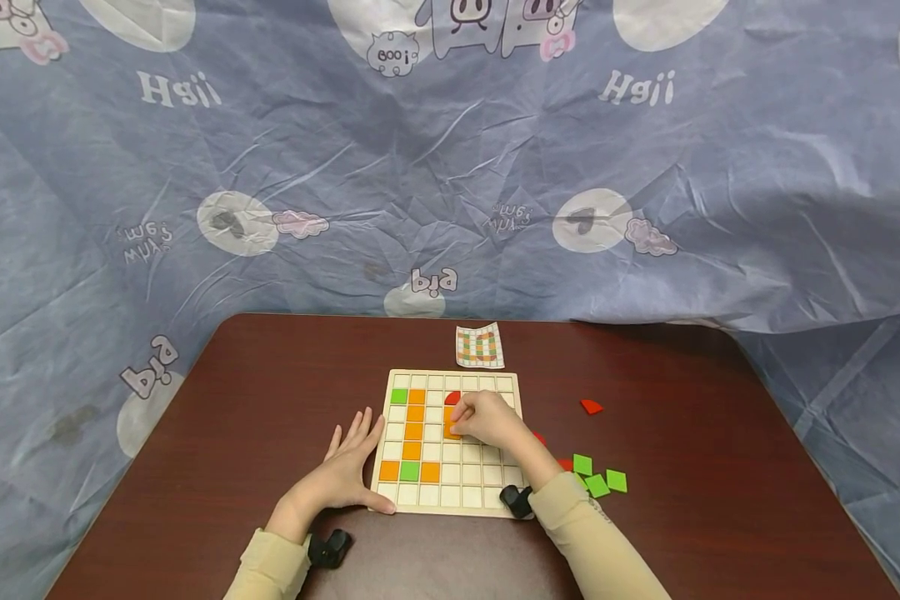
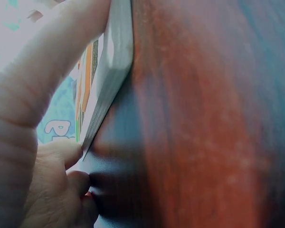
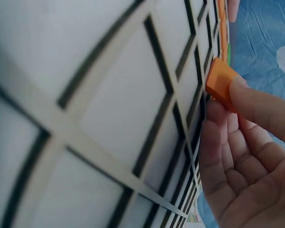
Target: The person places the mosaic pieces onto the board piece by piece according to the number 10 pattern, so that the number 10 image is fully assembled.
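A square wooden grid board lies on the table with orange and green square tiles in its left columns, plus a red quarter-round tile near the top middle. My right hand pinches an orange square tile between thumb and fingers, at the board's middle; in the right wrist view the tile is tilted against the grid. My left hand rests along the board's left edge, thumb at the lower left corner, fingers spread. The left wrist view shows the board's side beside the thumb.
To the right of the board lie several loose green square tiles and red quarter-round tiles, some partly behind the right forearm. A small pattern card lies beyond the board. A printed blue-grey cloth hangs behind the dark table.
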`<state>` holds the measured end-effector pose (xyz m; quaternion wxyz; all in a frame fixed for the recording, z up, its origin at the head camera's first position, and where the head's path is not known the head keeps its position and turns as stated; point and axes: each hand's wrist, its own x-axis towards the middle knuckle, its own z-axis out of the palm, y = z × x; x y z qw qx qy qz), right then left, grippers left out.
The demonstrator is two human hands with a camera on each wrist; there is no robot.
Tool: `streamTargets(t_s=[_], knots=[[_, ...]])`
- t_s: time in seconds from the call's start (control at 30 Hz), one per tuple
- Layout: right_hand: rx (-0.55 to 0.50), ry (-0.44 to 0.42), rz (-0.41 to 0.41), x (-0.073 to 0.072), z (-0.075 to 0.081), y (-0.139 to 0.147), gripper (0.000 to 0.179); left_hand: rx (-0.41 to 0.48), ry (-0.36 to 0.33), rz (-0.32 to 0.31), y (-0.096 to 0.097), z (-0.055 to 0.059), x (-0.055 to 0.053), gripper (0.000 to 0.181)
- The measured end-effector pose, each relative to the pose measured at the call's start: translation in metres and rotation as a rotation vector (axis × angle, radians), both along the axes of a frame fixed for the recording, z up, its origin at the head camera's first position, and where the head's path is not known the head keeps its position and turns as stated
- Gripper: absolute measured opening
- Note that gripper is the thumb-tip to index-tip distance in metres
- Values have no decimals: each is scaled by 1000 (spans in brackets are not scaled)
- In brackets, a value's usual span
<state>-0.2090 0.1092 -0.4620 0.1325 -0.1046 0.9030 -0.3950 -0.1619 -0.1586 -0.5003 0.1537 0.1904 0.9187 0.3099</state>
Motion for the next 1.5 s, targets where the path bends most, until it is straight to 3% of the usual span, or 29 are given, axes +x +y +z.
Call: streamTargets(t_s=[0.57, 0.77, 1.07, 1.5], knots=[[95, 138, 5, 4, -6, -6, 10, 6, -7, -8, -1, 0, 0, 138], [61, 108, -8, 5, -3, -2, 7, 8, -8, -10, 0, 1, 0, 138], [-51, -5, -70, 11, 12, 16, 4, 12, -12, -11, 0, 2, 0, 137], [-150, -70, -119, 13, 16, 77, 23, 9, -10, -14, -1, 1, -1, 137]])
